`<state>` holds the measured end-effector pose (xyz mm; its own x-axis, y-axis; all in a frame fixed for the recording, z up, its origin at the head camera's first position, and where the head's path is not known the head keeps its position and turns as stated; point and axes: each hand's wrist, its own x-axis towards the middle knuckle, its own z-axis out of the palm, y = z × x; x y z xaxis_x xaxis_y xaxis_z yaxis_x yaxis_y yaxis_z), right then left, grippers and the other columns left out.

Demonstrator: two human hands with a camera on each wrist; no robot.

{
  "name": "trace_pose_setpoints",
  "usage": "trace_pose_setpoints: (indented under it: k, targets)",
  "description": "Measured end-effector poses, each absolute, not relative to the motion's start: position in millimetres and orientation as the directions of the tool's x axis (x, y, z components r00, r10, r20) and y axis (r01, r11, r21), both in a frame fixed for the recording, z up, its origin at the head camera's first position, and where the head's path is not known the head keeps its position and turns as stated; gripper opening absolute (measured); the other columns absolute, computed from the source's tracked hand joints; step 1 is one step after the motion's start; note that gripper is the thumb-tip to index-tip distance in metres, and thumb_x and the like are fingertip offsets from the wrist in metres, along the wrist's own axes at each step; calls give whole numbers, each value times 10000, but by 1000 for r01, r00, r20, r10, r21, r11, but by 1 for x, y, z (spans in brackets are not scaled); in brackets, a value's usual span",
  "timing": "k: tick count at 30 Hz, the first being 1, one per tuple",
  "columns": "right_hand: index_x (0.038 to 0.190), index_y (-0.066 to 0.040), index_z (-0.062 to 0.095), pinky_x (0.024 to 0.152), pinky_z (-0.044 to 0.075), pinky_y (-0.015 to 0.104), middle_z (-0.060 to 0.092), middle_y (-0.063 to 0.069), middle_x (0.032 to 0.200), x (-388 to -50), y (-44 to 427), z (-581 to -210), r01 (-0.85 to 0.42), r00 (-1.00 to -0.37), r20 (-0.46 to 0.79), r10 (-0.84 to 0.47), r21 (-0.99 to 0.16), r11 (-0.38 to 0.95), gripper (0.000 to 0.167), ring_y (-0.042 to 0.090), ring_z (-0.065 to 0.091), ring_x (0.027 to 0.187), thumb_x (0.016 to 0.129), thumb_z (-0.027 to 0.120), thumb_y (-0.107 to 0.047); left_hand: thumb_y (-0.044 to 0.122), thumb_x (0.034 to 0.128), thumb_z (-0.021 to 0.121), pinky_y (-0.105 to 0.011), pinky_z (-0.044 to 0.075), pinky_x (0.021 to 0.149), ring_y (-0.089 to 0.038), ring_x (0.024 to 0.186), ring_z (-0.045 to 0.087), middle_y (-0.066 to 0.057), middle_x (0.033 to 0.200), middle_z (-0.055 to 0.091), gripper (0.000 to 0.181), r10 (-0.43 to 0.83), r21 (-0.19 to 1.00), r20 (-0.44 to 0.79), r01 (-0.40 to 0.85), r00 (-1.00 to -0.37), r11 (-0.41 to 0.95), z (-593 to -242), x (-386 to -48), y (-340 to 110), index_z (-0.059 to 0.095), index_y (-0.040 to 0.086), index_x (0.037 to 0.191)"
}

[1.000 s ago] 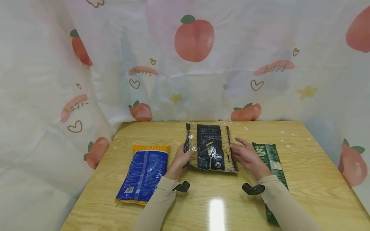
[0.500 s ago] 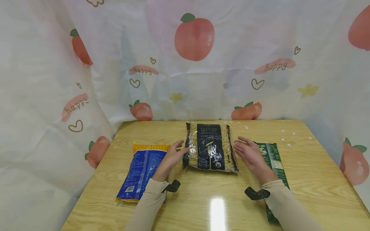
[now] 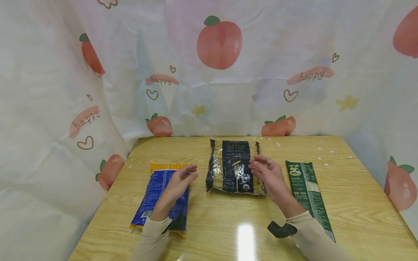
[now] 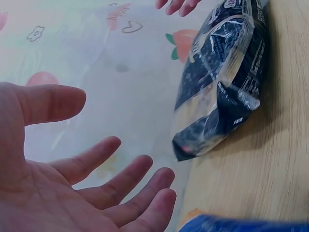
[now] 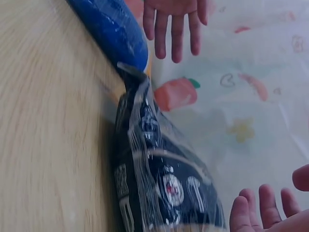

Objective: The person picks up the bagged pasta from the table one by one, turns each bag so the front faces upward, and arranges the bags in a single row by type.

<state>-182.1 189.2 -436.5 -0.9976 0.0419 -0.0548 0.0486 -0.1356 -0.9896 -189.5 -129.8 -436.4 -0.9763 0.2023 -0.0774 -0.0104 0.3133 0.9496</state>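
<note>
A black and clear bag of penne pasta (image 3: 233,156) lies in the middle of the table in the head view. My right hand (image 3: 271,179) hovers over its right side, fingers loosely extended and holding nothing. Above the blue bag with yellow ends (image 3: 156,188) is my left hand (image 3: 176,186), which covers part of it. In the left wrist view the left palm (image 4: 53,193) faces up with spread fingers, apart from the pasta bag (image 4: 212,82). The right wrist view catches only the fingers of the right hand (image 5: 270,212) beside the bag.
A narrow green packet (image 3: 305,188) lies on the right part of the wooden table (image 3: 352,203). Behind the table hangs a white curtain (image 3: 248,105) printed with fruit. Small white specks dot the far right tabletop.
My left hand has let go of the pasta bag and moved left over the blue bag. The right hand drew slightly away from the bag, then came left over its edge. The bag stays put.
</note>
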Motion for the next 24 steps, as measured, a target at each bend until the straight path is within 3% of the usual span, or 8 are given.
trace_pose_setpoints:
  k: [4, 9, 16, 20, 24]
  targets:
    - [1456, 36, 433, 969, 578, 234, 690, -60, 1185, -176, 173, -436, 45, -999, -47, 11, -994, -97, 433, 28, 691, 1072, 1096, 507, -192, 279, 1054, 593, -602, 373, 1203, -365, 1434, 491, -162, 1534, 524, 470, 193, 957, -61, -2, -979, 291, -435, -180, -144, 529, 110, 1488]
    - [1430, 39, 483, 975, 589, 296, 685, 80, 1246, -167, 151, -438, 49, -998, -46, -50, -997, -59, 405, 56, 699, 1051, 1087, 526, -173, 249, 1062, 577, -572, 411, 1180, -340, 1407, 515, -154, 1520, 541, 436, 171, 958, -47, 4, -984, 287, -434, -168, -164, 547, 94, 1469]
    - [1414, 76, 486, 1011, 583, 407, 619, 279, 1336, -157, 122, -445, 45, -976, -34, -215, -998, -49, 418, 201, 701, 1101, 1072, 551, -157, 236, 1059, 583, -570, 400, 1187, -347, 1423, 491, -143, 1520, 542, 446, 106, 956, -45, -12, -993, 294, -439, -155, -183, 538, 65, 1469]
    - [1417, 80, 485, 1048, 560, 480, 601, 310, 1347, -152, 109, -451, 51, -950, -42, -308, -998, -23, 449, 300, 684, 1156, 1057, 579, -173, 215, 1063, 570, -534, 398, 1198, -339, 1427, 493, -153, 1524, 539, 444, 74, 960, -52, -30, -996, 277, -442, -151, -192, 527, 55, 1475]
    - [1413, 75, 496, 1035, 567, 484, 604, 312, 1337, -146, 98, -457, 75, -922, -74, -379, -997, 14, 471, 312, 676, 1161, 1047, 602, -201, 207, 1066, 560, -543, 368, 1220, -338, 1427, 482, -163, 1536, 523, 452, 43, 960, -60, -46, -997, 275, -443, -148, -201, 510, 36, 1482]
